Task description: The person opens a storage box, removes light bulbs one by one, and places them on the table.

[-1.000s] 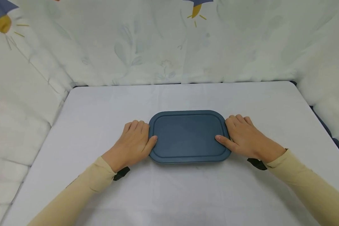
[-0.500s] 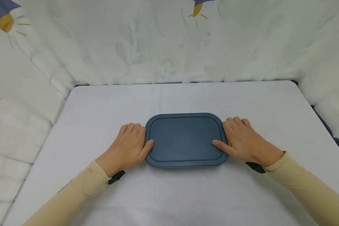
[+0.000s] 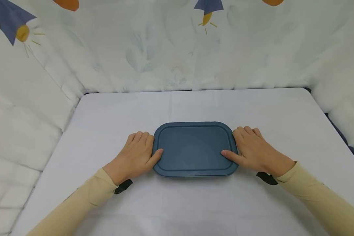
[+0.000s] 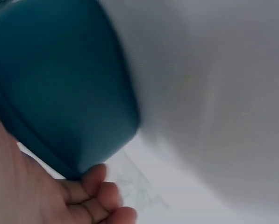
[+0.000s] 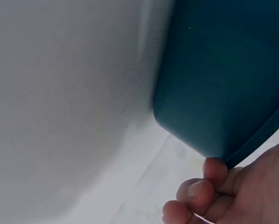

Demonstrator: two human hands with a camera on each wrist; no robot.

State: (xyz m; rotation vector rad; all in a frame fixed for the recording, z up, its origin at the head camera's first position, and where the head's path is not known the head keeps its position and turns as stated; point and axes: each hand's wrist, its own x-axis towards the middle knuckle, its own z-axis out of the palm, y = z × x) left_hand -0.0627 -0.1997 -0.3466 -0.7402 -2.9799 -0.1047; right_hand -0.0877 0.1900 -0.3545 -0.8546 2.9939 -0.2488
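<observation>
A blue rectangular lidded box [image 3: 194, 149] with rounded corners sits on the white table, its flat lid facing up. At its left end my left hand [image 3: 137, 154] grips the rim, thumb on top of the lid and fingers curled under the edge. My right hand [image 3: 252, 150] holds the opposite end the same way. In the left wrist view the smooth side wall of the box [image 4: 64, 84] tapers down to the table, with curled fingertips [image 4: 109, 193] under the rim. The right wrist view shows the other end of the box [image 5: 214, 84] and the fingers [image 5: 195, 189] under its lip.
The white-covered table [image 3: 194, 206] stretches out on all sides of the box. Pale printed curtains [image 3: 165, 49] stand along its far edge and both sides.
The box and both hands shifted slightly toward me and left, then stayed nearly still. The head view has tilted up a little. Both hands keep their grip.
</observation>
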